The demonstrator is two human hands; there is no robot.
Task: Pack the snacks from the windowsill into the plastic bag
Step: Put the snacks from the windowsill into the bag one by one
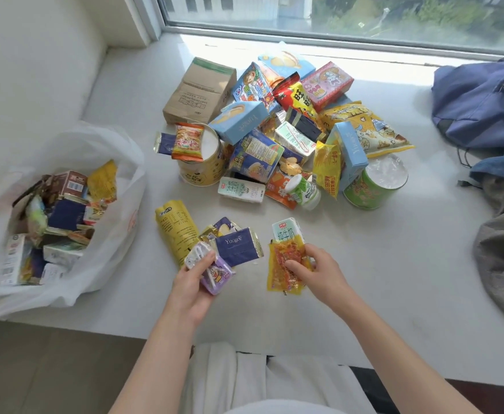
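**A:** what step is this?

**B:** Mid-pack, I reckon. Left grip [195, 283] is wrapped round a purple packet [218, 276]. Right grip [319, 273] pinches a yellow-orange packet [283, 279]. Next both need carrying to the plastic bag [119, 210], part full, way left of the left grip.

**A:** any labels?

**B:** Navy pouch [238, 246] just beyond the left grip reads "Yuogee". The snack pile [274, 138] sits farther out on the windowsill [394, 264].

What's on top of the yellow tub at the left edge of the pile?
An orange snack packet lies on the white lid of the yellow tub, with a navy packet overhanging its left rim. The part of the lid beneath them is hidden.
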